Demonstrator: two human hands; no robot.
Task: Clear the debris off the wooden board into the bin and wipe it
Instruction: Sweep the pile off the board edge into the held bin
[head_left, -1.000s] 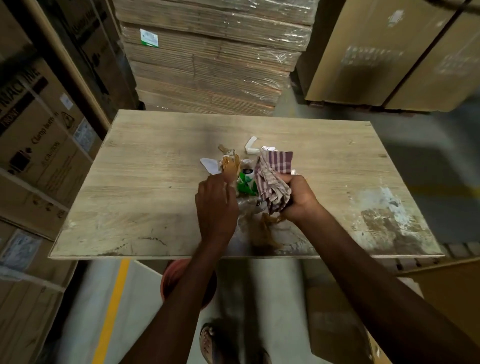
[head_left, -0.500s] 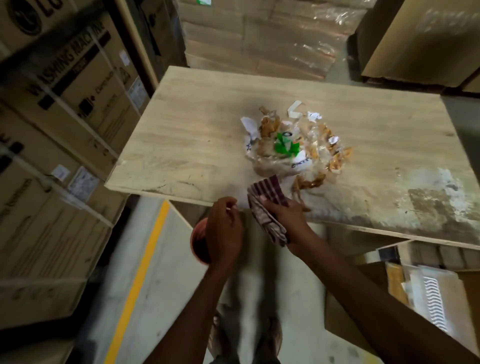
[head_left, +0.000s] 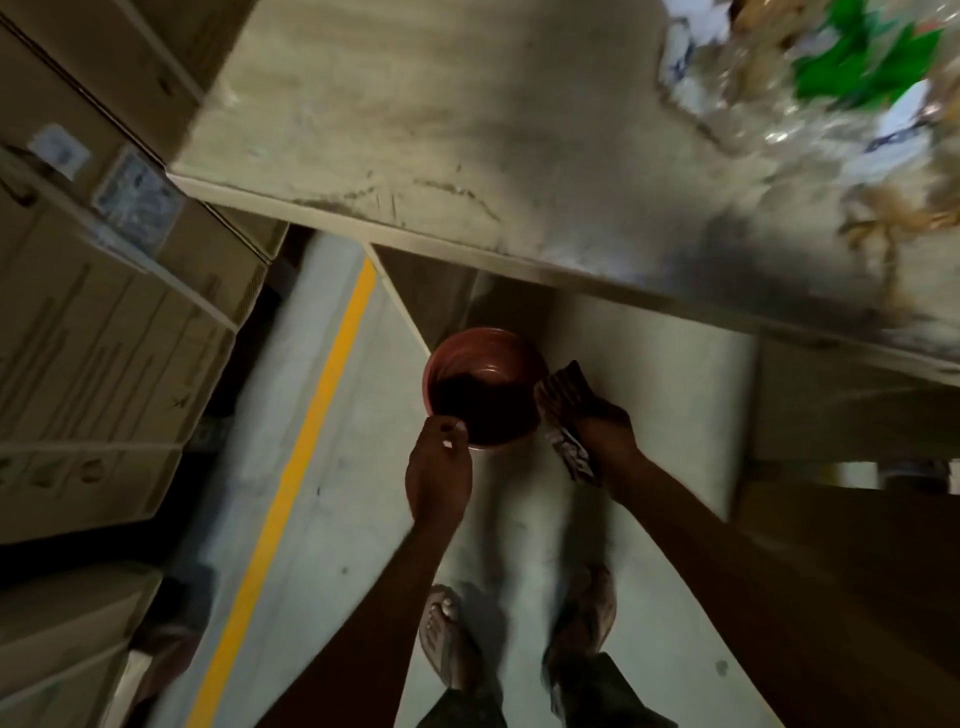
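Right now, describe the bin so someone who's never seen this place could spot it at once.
Look below the near edge of the wooden board, on the pale floor beside the yellow line. The bin stands there, beside the striped cloth: the only round, reddish-brown open pot among square cardboard boxes.

Bare forearms (head_left: 358, 623), sandals (head_left: 451, 649), dark trouser hems (head_left: 597, 693)

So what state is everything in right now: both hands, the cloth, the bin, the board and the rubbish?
left hand: fingers curled at the bin's near rim; unclear whether it holds anything.
right hand: grips the cloth, beside the bin.
cloth: bunched up in the right hand.
bin: upright on the floor, open on top, inside too dark to see.
board: not yet cleared, smudged near its edge.
rubbish: piled on the board.
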